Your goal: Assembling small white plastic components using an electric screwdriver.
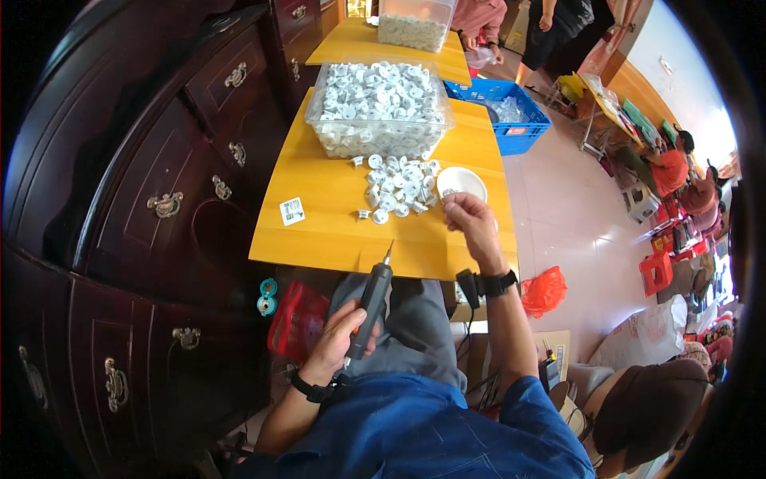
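Note:
My left hand is wrapped round a dark grey electric screwdriver, its thin bit tilted up toward the table's front edge. Over the near rim of a round white bowl, my right hand has its fingers pinched together. Whatever sits between those fingertips is too small to make out. Small metallic bits show inside the bowl beside the fingers. Left of the bowl lies a loose pile of small white plastic flanged parts. Behind it stands a clear plastic bin heaped with the same parts.
A white square card lies on the yellow table. Dark wooden drawers line the left side. On the floor are a blue crate and a red plastic bag. Other people sit or stand at the back and right.

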Demonstrator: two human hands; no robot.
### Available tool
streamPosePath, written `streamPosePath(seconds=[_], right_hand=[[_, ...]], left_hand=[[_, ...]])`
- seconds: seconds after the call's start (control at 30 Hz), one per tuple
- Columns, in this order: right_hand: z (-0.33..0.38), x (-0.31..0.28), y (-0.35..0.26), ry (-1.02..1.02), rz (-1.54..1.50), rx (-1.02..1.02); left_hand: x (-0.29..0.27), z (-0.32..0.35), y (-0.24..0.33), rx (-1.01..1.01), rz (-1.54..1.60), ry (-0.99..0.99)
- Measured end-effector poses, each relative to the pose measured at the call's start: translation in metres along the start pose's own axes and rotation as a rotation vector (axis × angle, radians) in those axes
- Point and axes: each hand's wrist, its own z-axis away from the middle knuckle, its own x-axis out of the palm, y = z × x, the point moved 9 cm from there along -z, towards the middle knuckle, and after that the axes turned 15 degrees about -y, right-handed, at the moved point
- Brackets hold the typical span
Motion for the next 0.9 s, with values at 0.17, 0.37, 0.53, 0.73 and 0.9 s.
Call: streamPosePath(seconds=[0.17,0.37,0.53,0.73,0.9], right_hand=[[0.017,0.062,0.034,-0.147,-0.394,0.096],[0.019,0.099,0.048,-0.218,-0.634,0.099],[0.02,0.1,0.05,-0.156,-0.659,0.095],[0.02,0.098,0.057,-0.119,-0.677,0.092],[0.019,0.096,0.062,-0.092,-0.668,0.11]], left_hand=[[0.012,-0.003,0.012,0.07,-0.134,-0.062],[0.012,0.001,0.015,0.076,-0.233,-0.054],[0.008,0.0,0.011,0.052,-0.227,-0.033],[0.005,-0.002,0.008,0.025,-0.223,-0.029],[0.003,-0.003,0.006,0.028,-0.195,-0.012]])
